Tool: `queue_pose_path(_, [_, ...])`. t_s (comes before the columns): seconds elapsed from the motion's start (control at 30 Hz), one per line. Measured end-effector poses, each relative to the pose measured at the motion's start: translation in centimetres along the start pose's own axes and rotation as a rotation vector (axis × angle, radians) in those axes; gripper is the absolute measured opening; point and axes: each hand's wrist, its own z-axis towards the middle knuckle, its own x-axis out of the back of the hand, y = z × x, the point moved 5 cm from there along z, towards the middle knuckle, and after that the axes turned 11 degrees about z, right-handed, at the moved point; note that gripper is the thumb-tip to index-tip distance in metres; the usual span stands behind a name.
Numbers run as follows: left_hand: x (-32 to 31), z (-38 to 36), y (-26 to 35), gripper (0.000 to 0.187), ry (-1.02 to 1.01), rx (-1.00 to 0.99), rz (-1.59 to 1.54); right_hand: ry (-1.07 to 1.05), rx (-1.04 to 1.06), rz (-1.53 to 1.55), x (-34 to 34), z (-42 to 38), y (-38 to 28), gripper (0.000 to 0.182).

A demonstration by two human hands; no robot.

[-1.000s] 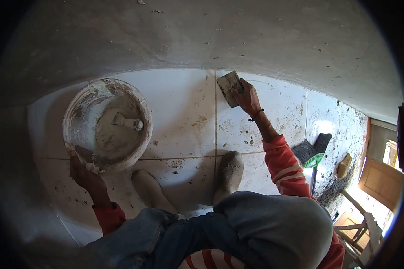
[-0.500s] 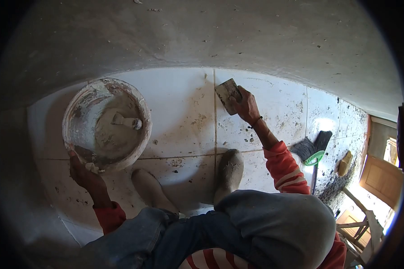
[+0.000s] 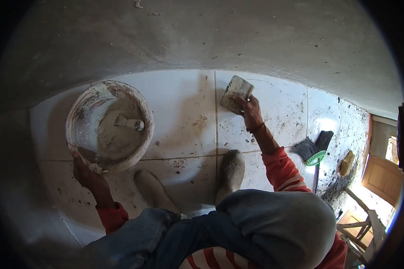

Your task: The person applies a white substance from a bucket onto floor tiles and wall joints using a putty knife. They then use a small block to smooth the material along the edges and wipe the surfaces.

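A round, mortar-crusted bucket [image 3: 149, 130] stands on the tiled floor at left, with pale wet mix [image 3: 116, 141] inside. On the mix lies a small scraper with a rounded handle [image 3: 129, 122]. My left hand [image 3: 90, 177] grips the bucket's near-left rim, thumb at the edge, other fingers partly hidden; a whitish lump [image 3: 96, 168] is beside it. In my right hand [image 3: 252, 113], fingers closed, is a flat rectangular plastering blade [image 3: 236, 92] smeared with grey material. It is held over the floor tiles, close to the wall base.
A grey plastered wall [image 3: 202, 36] curves across the far side. Dirt and crumbs spot the white tiles [image 3: 179, 112]. My boots [image 3: 231, 172] stand between bucket and blade. At right are a green-and-black broom [image 3: 315, 152], a tan block [image 3: 346, 163], wooden pieces [image 3: 368, 224] and a wooden door [image 3: 381, 179].
My right hand has turned the blade so that its broad, smeared face shows more, and it has shifted slightly right. The left hand keeps its place on the bucket rim.
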Motion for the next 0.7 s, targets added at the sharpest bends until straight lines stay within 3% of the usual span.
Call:
queue_pose_path(0.1, [0.7,0.8,-1.2,0.063,-0.024,-0.088,0.072,-0.075,-0.102,0.076,-1.6,-2.6,2.8,0.035])
queue_pose_path(0.17, [0.4,0.4,-0.5,0.062,-0.031,-0.034,0.046,0.043,-0.255,0.283,-4.1,-5.2,3.2,0.039])
queue_pose_path(0.43, [0.2,0.5,-0.8,0.064,-0.07,0.016,-0.062,0.042,-0.107,0.455,-7.8,-7.0,5.4,0.039])
queue_pose_path(0.7, [0.2,0.1,-0.2,0.064,-0.044,-0.09,0.063,0.183,-0.148,0.628,-8.7,-5.2,6.5,0.036])
